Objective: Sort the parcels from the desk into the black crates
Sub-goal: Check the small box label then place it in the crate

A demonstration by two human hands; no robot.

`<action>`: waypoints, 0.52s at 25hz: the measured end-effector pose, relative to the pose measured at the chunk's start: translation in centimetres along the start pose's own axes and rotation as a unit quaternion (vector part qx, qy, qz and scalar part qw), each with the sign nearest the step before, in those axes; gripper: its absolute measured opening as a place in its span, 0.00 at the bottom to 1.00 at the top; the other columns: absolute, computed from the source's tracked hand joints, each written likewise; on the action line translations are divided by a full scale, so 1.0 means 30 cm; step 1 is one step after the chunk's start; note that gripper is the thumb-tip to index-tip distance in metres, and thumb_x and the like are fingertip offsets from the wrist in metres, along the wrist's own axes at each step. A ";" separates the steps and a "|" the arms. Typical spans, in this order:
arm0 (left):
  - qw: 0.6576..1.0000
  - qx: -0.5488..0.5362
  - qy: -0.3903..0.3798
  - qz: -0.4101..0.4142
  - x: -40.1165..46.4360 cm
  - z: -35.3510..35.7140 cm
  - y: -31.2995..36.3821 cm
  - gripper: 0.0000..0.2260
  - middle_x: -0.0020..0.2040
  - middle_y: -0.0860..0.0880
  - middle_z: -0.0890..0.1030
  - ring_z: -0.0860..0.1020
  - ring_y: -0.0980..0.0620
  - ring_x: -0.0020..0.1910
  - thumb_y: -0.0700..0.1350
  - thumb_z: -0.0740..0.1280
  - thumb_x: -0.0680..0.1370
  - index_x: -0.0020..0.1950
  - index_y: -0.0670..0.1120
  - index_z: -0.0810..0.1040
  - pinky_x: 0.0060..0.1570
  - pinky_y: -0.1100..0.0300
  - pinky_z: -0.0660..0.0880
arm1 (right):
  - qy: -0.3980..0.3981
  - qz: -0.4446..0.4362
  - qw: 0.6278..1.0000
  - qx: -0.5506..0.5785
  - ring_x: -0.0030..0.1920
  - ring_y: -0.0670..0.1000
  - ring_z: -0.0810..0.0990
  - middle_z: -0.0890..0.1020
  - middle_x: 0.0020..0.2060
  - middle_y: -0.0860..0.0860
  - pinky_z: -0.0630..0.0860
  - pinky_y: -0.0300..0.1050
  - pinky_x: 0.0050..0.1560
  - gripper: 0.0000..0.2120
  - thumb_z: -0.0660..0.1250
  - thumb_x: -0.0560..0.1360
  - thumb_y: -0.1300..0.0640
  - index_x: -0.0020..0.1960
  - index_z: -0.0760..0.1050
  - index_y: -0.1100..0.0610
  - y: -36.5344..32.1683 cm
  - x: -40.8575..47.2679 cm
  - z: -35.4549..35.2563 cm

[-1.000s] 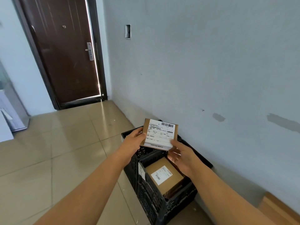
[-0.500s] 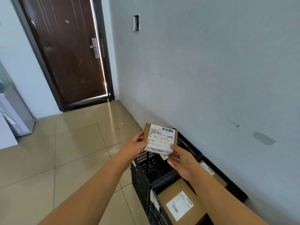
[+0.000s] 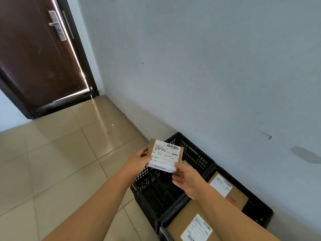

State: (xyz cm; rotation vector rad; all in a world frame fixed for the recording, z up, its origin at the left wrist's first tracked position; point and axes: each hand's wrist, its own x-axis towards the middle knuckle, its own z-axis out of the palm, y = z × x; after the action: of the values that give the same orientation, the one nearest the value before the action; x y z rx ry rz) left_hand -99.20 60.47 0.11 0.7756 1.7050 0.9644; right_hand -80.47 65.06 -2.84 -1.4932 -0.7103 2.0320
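Nearest, a large brown cardboard parcel with a white label [image 3: 189,225] fills one black perforated plastic crate [image 3: 163,226]. Two more black crates are visible: an empty crate [image 3: 156,190] just beyond it, and a wall-side crate [image 3: 257,214] holding a second labelled brown parcel [image 3: 231,193]. Above the empty crate, both hands grip a small brown cardboard parcel with a barcode label [image 3: 165,155]: left hand [image 3: 139,161] pinching its left edge, right hand [image 3: 186,180] its lower right corner. Beyond lie beige floor tiles [image 3: 60,153], a grey wall [image 3: 191,66] and one dark brown door [image 3: 34,58].
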 end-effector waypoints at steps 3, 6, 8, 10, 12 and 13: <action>0.999 0.035 -0.039 -0.005 0.171 -0.005 -0.002 0.12 0.49 0.59 0.80 0.78 0.61 0.47 0.43 0.63 0.79 0.60 0.56 0.72 0.40 0.67 0.71 | 0.034 0.015 0.999 0.031 0.54 0.58 0.80 0.81 0.53 0.59 0.79 0.48 0.48 0.11 0.69 0.76 0.58 0.56 0.72 0.58 0.002 0.124 0.011; 0.992 0.094 -0.080 -0.010 0.363 -0.020 -0.002 0.11 0.46 0.61 0.79 0.76 0.65 0.43 0.43 0.64 0.78 0.58 0.55 0.71 0.35 0.70 0.68 | 0.072 0.027 0.993 0.088 0.53 0.59 0.81 0.81 0.53 0.59 0.79 0.49 0.48 0.11 0.68 0.77 0.59 0.57 0.72 0.59 0.013 0.254 0.051; 0.983 0.135 -0.125 -0.024 0.494 -0.041 0.004 0.10 0.50 0.57 0.80 0.75 0.66 0.42 0.43 0.64 0.78 0.59 0.54 0.71 0.34 0.70 0.67 | 0.110 0.033 0.985 0.127 0.53 0.59 0.80 0.81 0.52 0.60 0.78 0.48 0.48 0.10 0.67 0.77 0.60 0.57 0.71 0.60 0.012 0.333 0.099; 0.970 0.169 -0.172 -0.034 0.621 -0.060 0.007 0.13 0.55 0.53 0.80 0.76 0.62 0.45 0.42 0.64 0.79 0.63 0.50 0.72 0.36 0.69 0.67 | 0.153 0.044 0.973 0.165 0.53 0.59 0.80 0.80 0.53 0.60 0.77 0.48 0.47 0.10 0.66 0.78 0.60 0.57 0.71 0.61 0.007 0.404 0.149; 0.961 0.184 -0.202 -0.037 0.716 -0.071 0.009 0.14 0.58 0.50 0.80 0.77 0.57 0.49 0.41 0.64 0.79 0.65 0.47 0.72 0.39 0.68 0.69 | 0.178 0.053 0.963 0.195 0.54 0.59 0.79 0.79 0.55 0.61 0.77 0.48 0.48 0.08 0.66 0.78 0.60 0.56 0.71 0.60 0.006 0.451 0.186; 0.956 0.191 -0.220 -0.039 0.766 -0.072 0.007 0.15 0.59 0.49 0.79 0.77 0.56 0.51 0.41 0.64 0.79 0.65 0.46 0.72 0.40 0.68 0.70 | 0.192 0.059 0.957 0.208 0.54 0.59 0.79 0.79 0.55 0.61 0.77 0.49 0.49 0.08 0.65 0.78 0.60 0.56 0.71 0.60 0.010 0.478 0.203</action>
State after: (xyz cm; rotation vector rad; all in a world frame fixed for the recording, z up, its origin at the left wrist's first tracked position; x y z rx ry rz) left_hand -108.28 79.43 -9.43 1.0759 1.5224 0.3636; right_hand -90.08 73.84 -11.37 -1.6250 -0.0327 1.7497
